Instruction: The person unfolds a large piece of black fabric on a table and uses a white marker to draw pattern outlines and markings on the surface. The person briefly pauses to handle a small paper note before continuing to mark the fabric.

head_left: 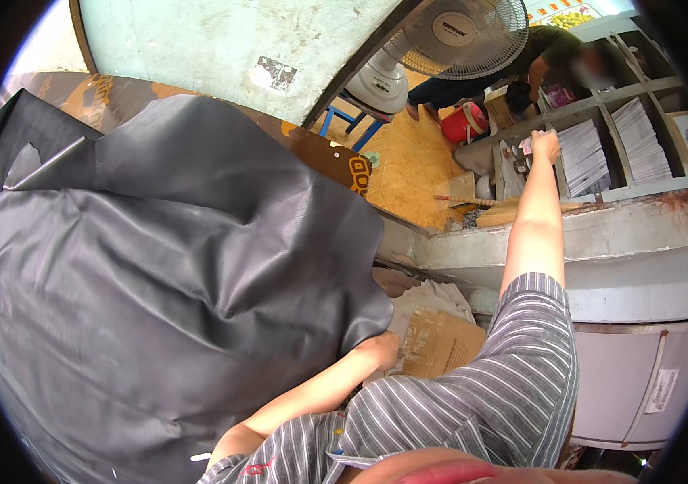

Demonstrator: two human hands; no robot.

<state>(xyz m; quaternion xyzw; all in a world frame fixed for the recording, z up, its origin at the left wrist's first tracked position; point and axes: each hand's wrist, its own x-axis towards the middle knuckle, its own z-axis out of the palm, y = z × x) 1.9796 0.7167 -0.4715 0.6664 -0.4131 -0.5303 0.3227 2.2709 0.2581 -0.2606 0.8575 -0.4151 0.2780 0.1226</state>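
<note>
A large sheet of black leather (190, 218) lies in loose folds over the table on my left. At its right edge is my left hand (380, 351), touching or very close to the leather; its fingers are turned down and hidden. My right arm stretches far out to a grey shelf unit (626, 189). Over one of its compartments, my right hand (547, 147) is closed, with a small pinkish-white thing (526, 146) showing at its fingers. Small items I cannot make out lie in the compartment below that hand.
Paper stacks (584, 157) fill neighbouring compartments. A cardboard box (441, 343) and pale cloth sit between the table and the ledge (626, 242). Beyond are a standing fan (457, 36), a blue stool (352, 121), a red cooler (465, 123) and another person (554, 60) bending by the shelves.
</note>
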